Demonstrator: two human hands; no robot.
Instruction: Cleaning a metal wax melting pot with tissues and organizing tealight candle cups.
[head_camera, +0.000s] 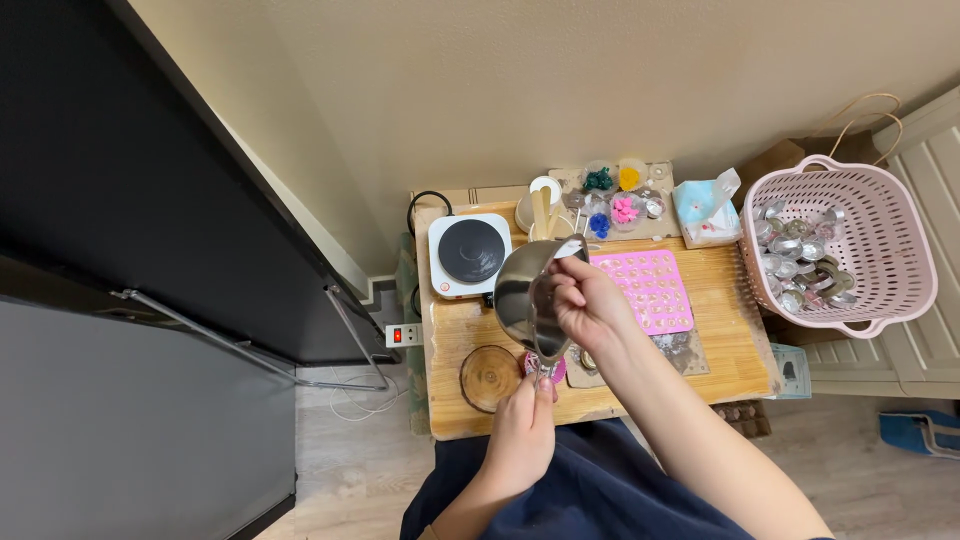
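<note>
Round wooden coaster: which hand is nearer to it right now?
Left. The left hand sits just right of the round wooden coaster, at the small pink mould. The right hand is higher up, tilting the steel pitcher.

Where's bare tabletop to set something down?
Free: the wooden table's right strip beside the pink silicone mould, and the left edge between white hotplate and round wood coaster. Crowded: the back row and where both hands hold the steel pitcher.
</note>
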